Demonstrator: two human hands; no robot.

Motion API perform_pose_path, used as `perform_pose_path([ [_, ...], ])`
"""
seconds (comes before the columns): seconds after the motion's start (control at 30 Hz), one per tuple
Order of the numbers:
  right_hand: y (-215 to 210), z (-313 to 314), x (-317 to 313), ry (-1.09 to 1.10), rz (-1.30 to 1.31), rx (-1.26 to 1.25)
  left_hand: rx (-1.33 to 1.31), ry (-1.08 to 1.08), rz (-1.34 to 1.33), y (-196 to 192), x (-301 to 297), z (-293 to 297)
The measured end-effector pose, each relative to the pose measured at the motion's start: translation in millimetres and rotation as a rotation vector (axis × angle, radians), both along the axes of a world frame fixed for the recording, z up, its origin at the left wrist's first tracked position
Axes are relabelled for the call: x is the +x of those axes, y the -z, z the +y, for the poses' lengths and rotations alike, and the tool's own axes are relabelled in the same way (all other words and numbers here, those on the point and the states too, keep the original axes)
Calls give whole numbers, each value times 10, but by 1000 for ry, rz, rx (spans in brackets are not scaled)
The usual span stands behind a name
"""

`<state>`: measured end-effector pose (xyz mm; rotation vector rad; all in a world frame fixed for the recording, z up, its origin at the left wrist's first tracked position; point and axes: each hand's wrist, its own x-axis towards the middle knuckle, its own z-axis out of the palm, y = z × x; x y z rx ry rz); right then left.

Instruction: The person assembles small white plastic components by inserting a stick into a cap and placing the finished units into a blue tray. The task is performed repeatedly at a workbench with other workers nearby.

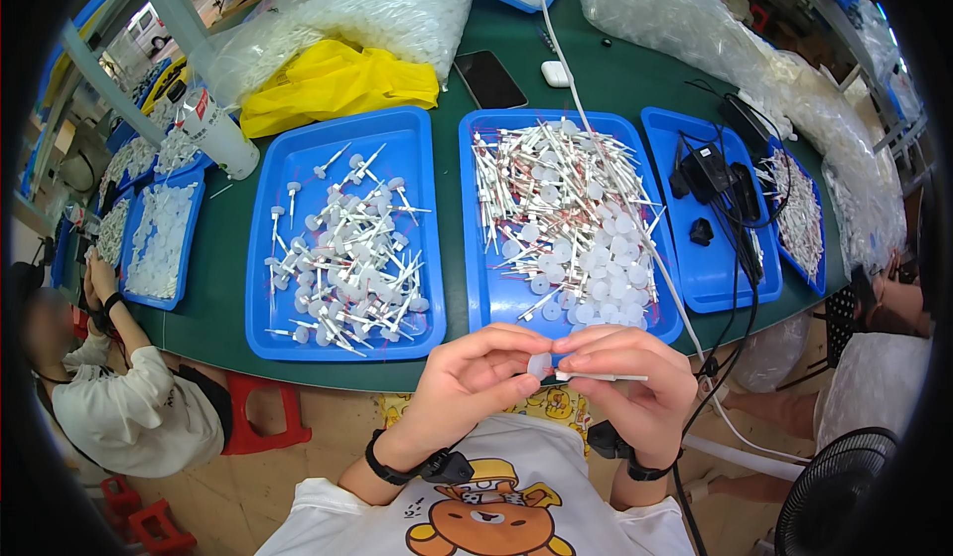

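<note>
Close in front of my chest, my left hand point(476, 369) pinches a translucent white round cap point(539, 365) between thumb and fingers. My right hand point(635, 377) is closed on a thin white stick-like part point(604, 376), pointing right, its left end close to the cap. Whether the two parts touch I cannot tell. Just beyond my hands lies a blue tray point(471, 288) with a heap of white sticks with reddish wires and loose round caps. Left of it, another blue tray point(260, 298) contains sticks with caps on their ends.
Further right, a blue tray point(710, 293) holds black adapters and cables. A white cable point(635, 218) crosses the table and the middle tray. Behind the trays lie a phone point(490, 80), a white case point(555, 73) and a yellow bag point(338, 89). Another person point(139, 407) sits at left.
</note>
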<state>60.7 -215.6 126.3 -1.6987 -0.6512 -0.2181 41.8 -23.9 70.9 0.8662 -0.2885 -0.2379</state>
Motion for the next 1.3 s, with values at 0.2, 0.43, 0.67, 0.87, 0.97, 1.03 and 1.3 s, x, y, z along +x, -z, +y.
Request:
perform_pose_path([
  [0.2, 72, 64, -2, 17, -56, 37, -51, 49, 113, -21, -48, 23],
  [0.43, 245, 118, -105, 99, 63, 240, -109, -106, -52, 19, -97, -112],
  [0.67, 248, 230, -193, 165, 45, 269, -80, -172, -48, 13, -152, -128],
  [0.87, 262, 153, -59, 6, -70, 172, -170, 32, 254, -52, -192, -6],
  [0.97, 255, 161, -37, -43, -74, 134, -186, 59, 319, -47, -230, 31],
  [1.03, 276, 211, -33, -27, -74, 133, -151, 3, 303, -51, -247, 36],
  [1.3, 350, 397, -176, 130, 190, 180, 403, -336, -48, -190, -156, 347],
])
